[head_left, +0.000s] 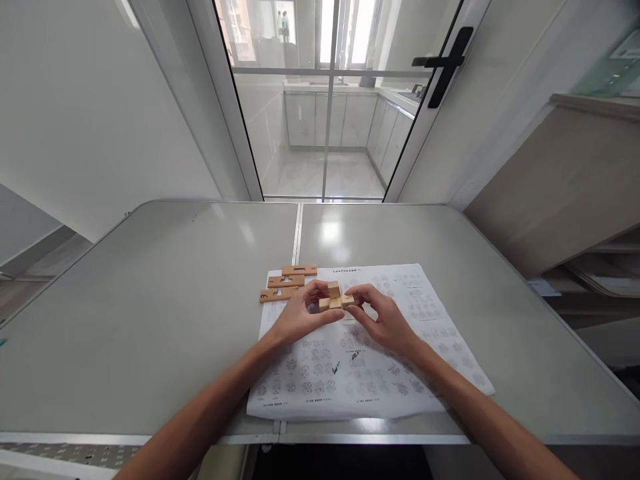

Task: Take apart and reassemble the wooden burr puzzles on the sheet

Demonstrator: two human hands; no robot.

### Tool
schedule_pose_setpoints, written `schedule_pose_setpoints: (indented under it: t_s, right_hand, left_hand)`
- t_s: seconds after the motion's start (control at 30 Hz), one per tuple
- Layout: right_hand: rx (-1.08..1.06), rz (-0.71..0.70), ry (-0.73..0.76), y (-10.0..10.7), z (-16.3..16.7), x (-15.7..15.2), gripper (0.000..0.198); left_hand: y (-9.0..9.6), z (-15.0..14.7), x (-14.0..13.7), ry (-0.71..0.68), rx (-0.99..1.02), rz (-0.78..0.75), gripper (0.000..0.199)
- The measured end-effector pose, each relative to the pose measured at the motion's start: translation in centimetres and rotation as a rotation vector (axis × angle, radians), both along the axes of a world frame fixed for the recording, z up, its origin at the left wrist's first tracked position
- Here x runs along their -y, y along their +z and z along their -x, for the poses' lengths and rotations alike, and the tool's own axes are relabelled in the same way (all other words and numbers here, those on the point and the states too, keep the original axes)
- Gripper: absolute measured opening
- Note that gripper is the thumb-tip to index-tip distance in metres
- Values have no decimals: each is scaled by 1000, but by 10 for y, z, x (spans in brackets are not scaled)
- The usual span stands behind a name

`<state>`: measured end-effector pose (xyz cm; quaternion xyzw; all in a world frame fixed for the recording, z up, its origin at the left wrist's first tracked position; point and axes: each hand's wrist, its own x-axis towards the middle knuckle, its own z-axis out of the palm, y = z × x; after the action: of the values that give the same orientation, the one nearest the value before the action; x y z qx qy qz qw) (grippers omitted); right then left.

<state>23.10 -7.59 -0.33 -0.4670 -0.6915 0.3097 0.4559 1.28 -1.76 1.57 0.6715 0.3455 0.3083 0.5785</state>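
Grip is narrow on both sides: left hand [301, 319] has the pale notched wooden piece [334, 291] between thumb and fingers; right hand [384, 319] pinches the small marked end block [348, 301] by thumb and fingertips. Both parts are up over the printed sheet [463, 380], around the middle of its far half. Can't tell if they're touching, seated, or one body; fingers cover the contact.

Three slotted slats [285, 282] are stepped at the sheet's far left corner, the nearest poking out past its left edge. Sheet is spread on the bench [150, 307], its printed figures exposed toward the near side.

Handling, my read: treat left as the fixture, right as the mover. Hold the notch open upward, so the faces stay readable. Align square before any push; a skewed entry would likely bind. Light pressure only; if it jams, back out and rotate, don't force. Fingertips off the mating faces. Work low over the sheet, so a drop lands soft. Watch the left knuckles near the slats, easy to nudge.
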Motion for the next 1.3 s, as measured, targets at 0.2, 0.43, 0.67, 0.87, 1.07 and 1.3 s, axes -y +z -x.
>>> schedule_pose_setpoints:
  t_s: [0.2,0.43,0.67,0.87,1.07,1.3]
  right_hand:
    - [-18,47,-7,-4,3,0,17]
    - [-66,60,12,-4,5,1,33]
    - [35,24,52,-9,11,1,36]
    - [-34,60,-68,-3,7,0,20]
    - [149,38,-230,-8,-3,-8,23]
    - [479,-63,-58,-10,0,-5,27]
  left_hand:
    - [-2,1,-1,-22,-2,-19,47]
    - [2,-1,0,-37,-63,-57,56]
    - [8,-2,4,-52,-140,-132,50]
    - [5,-4,3,-3,-141,-159,39]
    - [-11,-4,1,136,-165,-159,38]
    - [-9,-4,2,192,-175,-343,31]
